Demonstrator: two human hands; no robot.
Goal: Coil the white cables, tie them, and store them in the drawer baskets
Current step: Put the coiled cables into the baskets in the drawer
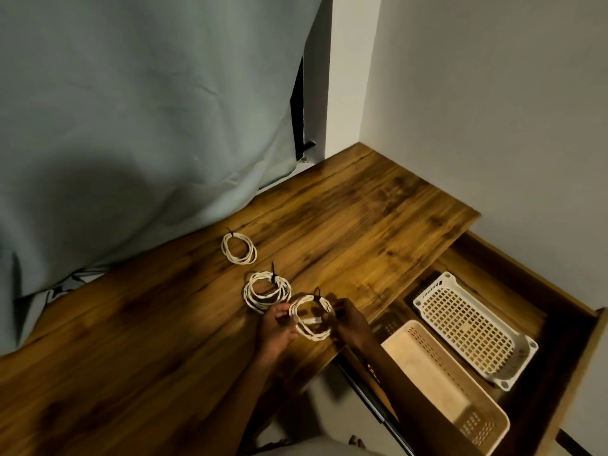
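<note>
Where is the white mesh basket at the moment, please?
In the head view, the white mesh basket sits in the open drawer at the right, just beyond the beige basket.

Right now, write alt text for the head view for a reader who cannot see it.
Two hands, left hand and right hand, hold a coiled white cable above a wooden desk. Two tied coils, the near coil and the far coil, lie on the desk. Beside it an open drawer holds a white basket and a beige basket.
</note>
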